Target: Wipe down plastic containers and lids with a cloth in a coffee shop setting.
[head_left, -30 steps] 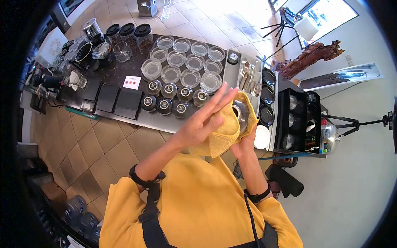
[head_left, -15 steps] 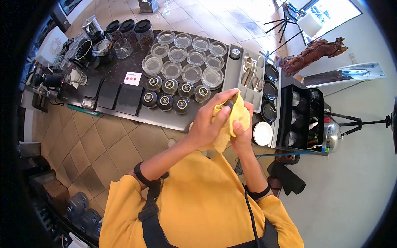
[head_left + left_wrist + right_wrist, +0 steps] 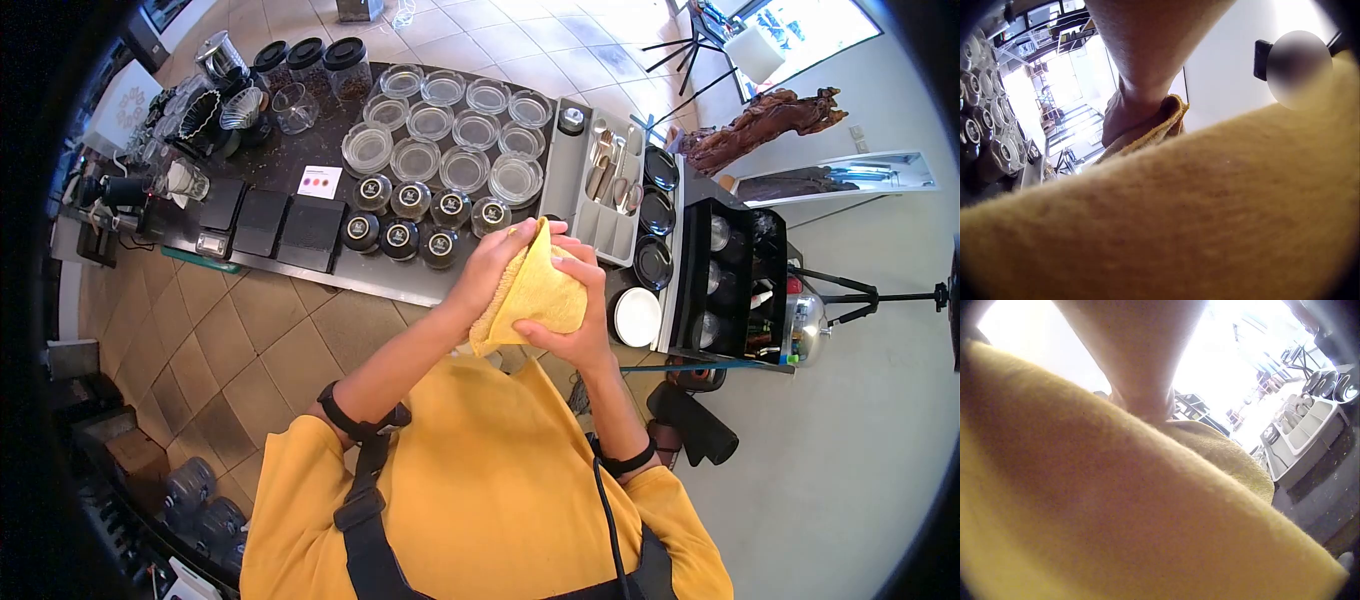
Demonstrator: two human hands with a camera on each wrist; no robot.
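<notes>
Both hands hold a folded yellow cloth [image 3: 545, 295] in front of the chest, and whatever is wrapped inside is hidden. My left hand [image 3: 487, 280] wraps the cloth's left side, fingers reaching over its top. On the other side, my right hand [image 3: 578, 325] grips it, thumb laid across the front and fingers bent round the upper right. In the left wrist view, a cloth edge [image 3: 1175, 109] sticks out beside the left hand [image 3: 1125, 115]. The right wrist view has the cloth [image 3: 1229, 456] just past the wrist. Blurred yellow fabric fills the foreground of both wrist views.
A dark counter beyond the hands bears rows of clear round glasses [image 3: 430, 120] and several jars with round labels [image 3: 400, 238]. A grey cutlery tray [image 3: 605, 190], black lids [image 3: 655, 212], a white round item [image 3: 636, 316] and a black organizer [image 3: 735, 280] stand to the right.
The clear, dark-ringed object seen in the cloth one second ago is now covered. The left hand has closed down onto the cloth, and the cloth has turned and folded between both hands.
</notes>
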